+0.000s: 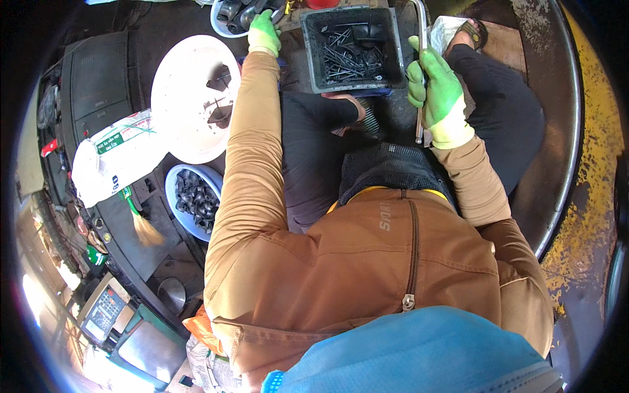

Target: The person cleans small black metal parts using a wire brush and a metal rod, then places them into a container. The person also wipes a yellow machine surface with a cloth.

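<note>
Dark, grimy workshop floor [164, 26], seen from straight above, with a curved metal rim [569, 131] bending along the right and chipped yellow paint beyond it. At top centre, a dark square bin [313, 52] full of black metal pieces, resting just in front of the bent knees. Right hand [436, 92] in a green glove, clenched around a thin L-shaped metal rod [420, 39], held upright just beside the bin's right wall, its bent end at the top. Left hand [264, 33], also green-gloved, stretched far forward, reaching into a pale blue bowl [216, 23] of dark parts at the top edge; fingers hidden among those parts, so grip impossible to tell. To the left, a big white round basin [177, 78] holding a few black bits, and below it a second blue bowl [171, 183] heaped with black tube-like parts. Further left, a white printed sack [111, 164], well apart from both hands.
</note>
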Demonstrator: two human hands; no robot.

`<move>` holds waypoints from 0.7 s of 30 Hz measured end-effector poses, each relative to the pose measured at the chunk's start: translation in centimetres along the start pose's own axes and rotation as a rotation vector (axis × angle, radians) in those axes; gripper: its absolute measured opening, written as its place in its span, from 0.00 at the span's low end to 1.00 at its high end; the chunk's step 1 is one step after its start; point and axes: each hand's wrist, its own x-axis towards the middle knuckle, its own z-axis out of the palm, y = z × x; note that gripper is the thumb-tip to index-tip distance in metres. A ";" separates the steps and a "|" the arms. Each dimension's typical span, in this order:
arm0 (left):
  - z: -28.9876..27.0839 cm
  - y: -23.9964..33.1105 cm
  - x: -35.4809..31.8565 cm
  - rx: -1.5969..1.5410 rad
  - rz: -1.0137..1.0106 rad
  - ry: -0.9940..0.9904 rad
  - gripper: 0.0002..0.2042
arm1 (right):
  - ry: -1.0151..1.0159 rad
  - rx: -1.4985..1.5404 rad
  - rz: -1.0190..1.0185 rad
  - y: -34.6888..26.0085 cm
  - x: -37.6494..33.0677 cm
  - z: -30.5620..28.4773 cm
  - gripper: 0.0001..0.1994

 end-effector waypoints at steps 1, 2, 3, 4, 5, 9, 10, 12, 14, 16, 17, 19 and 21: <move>0.3 0.2 -0.7 0.211 0.186 -0.012 0.10 | 0.006 0.080 0.014 -0.1 0.2 -0.1 0.16; 2.0 0.1 -1.6 0.075 0.155 0.151 0.09 | 0.024 0.108 0.041 -0.1 0.3 -0.3 0.15; 4.0 -0.1 -2.7 -0.235 0.187 0.320 0.07 | 0.003 0.155 0.041 0.0 0.4 -0.5 0.15; 5.5 -0.5 -3.9 -0.092 0.247 0.224 0.08 | 0.016 0.192 0.044 0.1 0.5 -0.7 0.15; 6.6 -0.8 -4.8 0.050 0.307 0.128 0.09 | 0.039 0.228 0.060 0.3 0.6 -0.9 0.14; 11.5 -3.7 -8.2 0.908 0.647 -0.641 0.20 | 0.065 0.219 0.073 1.1 0.8 -1.2 0.14; 12.0 -4.7 -8.7 1.104 0.752 -0.630 0.23 | 0.070 0.206 0.076 1.5 0.8 -1.1 0.15; 13.2 -6.2 -9.0 1.379 0.796 -0.686 0.27 | 0.124 0.175 0.121 2.1 0.9 -1.0 0.15; 14.2 -6.8 -8.2 1.394 0.759 -0.710 0.19 | 0.151 0.154 0.159 2.5 1.0 -1.1 0.14; 14.4 -6.1 -7.0 1.239 0.641 -0.693 0.14 | 0.158 0.166 0.160 2.6 1.2 -1.4 0.13; 13.8 -5.4 -6.6 1.120 0.629 -0.722 0.14 | 0.155 0.178 0.147 2.5 1.4 -1.6 0.12; 12.3 -3.1 -6.5 0.894 0.493 -0.709 0.15 | 0.158 0.216 0.094 2.4 2.0 -1.9 0.11; 9.2 0.0 -7.1 0.711 0.489 -0.755 0.15 | 0.164 0.140 0.034 2.4 2.9 -2.0 0.10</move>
